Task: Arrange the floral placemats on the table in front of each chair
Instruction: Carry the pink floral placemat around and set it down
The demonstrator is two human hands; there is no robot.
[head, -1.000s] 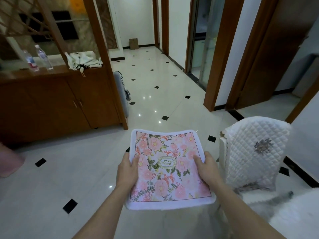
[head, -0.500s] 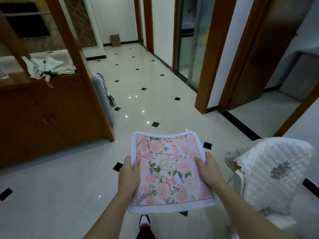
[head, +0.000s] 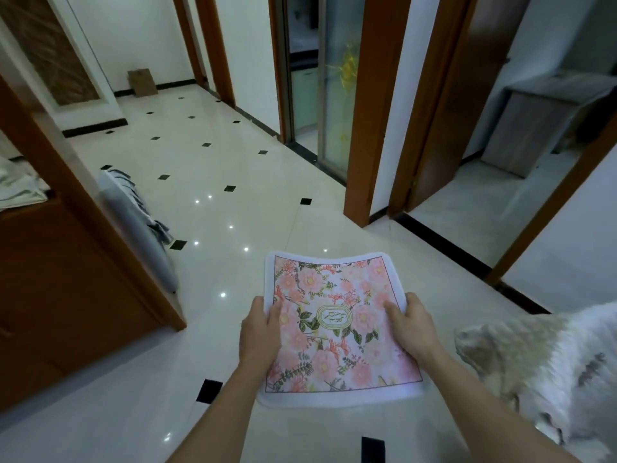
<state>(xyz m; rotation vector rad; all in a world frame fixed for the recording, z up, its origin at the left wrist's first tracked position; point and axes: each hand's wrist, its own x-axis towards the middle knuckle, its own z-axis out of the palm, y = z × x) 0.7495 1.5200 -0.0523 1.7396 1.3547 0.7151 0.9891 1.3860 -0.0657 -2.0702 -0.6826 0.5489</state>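
Both hands grip the floral placemat [head: 337, 325] by its sides above the tiled floor [head: 207, 208] — left hand [head: 262, 332], right hand [head: 412, 329]. Since earlier the view has swung right — the quilted chair cover [head: 541, 369] now sits blurred at the right edge.

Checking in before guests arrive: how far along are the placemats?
Nothing looks placed yet: no table is in view. In hand: the left hand and right hand hold a floral placemat by its side edges, flat above the tiled floor. A chair cover shows, blurred, at the right. Left: reaching the table and laying mats at each chair.
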